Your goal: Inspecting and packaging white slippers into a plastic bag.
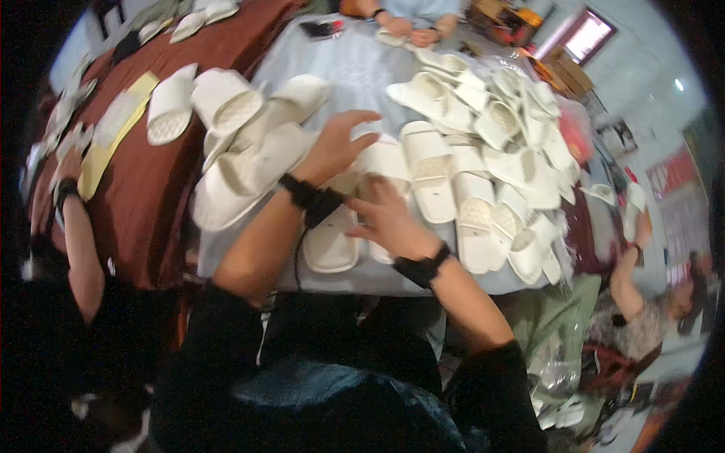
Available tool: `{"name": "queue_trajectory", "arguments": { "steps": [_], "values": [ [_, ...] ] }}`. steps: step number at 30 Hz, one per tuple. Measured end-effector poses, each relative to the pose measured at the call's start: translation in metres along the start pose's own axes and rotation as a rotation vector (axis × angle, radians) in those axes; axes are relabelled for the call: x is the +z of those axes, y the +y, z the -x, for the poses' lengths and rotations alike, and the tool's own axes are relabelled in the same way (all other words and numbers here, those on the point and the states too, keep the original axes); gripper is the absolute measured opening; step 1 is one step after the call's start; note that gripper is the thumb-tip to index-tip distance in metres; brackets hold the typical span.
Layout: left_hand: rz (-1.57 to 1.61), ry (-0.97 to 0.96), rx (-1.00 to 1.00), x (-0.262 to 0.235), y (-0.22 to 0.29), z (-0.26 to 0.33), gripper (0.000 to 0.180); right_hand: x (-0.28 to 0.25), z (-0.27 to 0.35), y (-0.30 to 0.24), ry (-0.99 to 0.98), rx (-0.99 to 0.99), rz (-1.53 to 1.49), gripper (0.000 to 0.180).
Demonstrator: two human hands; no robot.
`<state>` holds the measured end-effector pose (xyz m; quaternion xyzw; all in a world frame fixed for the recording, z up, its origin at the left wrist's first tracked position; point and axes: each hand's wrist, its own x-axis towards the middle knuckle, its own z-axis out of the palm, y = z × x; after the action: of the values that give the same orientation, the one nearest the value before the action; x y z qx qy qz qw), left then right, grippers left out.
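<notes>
table (351,64): a pale grey cover carries white slippers from side to side, a person in black working at the near edge.
brown cloth (162,215): it spreads to the left of the table, with white slippers and a yellow sheet (94,167) on top.
right pile (521,170): white slippers overlap in a crowded heap, reaching close to the person's right hand.
left pile (219,200): more slippers lean on each other beyond the left forearm.
mid slippers (332,245): two lie side by side on the table, below the hands and between the piles.
left hand (336,147): thumb and fingers stand wide apart above the mid slippers; contact cannot be told.
right hand (393,219): fingers are spread and blurred over the mid slippers; whether they touch cannot be told.
wristbands (419,266): black, one on each wrist.
</notes>
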<state>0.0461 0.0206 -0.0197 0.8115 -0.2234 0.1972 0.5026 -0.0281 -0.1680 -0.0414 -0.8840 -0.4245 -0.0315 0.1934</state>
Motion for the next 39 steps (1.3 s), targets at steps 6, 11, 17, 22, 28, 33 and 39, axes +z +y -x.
{"name": "queue_trajectory", "arguments": {
  "steps": [6,11,17,22,28,33,39],
  "values": [
    [-0.344,0.082,0.191,-0.027,0.073,0.024,0.033,0.003,-0.028,-0.017,0.171,0.111,0.003,0.067],
    [-0.066,-0.090,0.056,-0.061,0.140,0.061,0.032,-0.067,-0.016,0.009,0.517,0.085,0.174,0.063],
    [0.479,-0.792,-0.021,-0.045,0.135,0.145,0.033,-0.227,0.035,0.111,0.673,0.582,0.180,0.066],
    [0.278,-0.996,-0.321,-0.027,0.091,0.235,0.044,-0.229,0.079,0.124,0.475,0.549,0.384,0.034],
    [0.159,-0.847,-0.435,-0.045,0.076,0.324,0.048,-0.088,0.113,-0.042,-0.713,0.188,-0.550,0.038],
    [-0.015,-0.817,-0.240,-0.021,0.076,0.358,0.043,0.026,0.181,-0.068,-0.450,-0.058,-0.659,0.039],
    [0.171,-0.375,0.118,0.015,0.073,0.364,0.022,0.006,0.170,-0.050,-0.643,-0.178,-0.470,0.048]
  ]
}}
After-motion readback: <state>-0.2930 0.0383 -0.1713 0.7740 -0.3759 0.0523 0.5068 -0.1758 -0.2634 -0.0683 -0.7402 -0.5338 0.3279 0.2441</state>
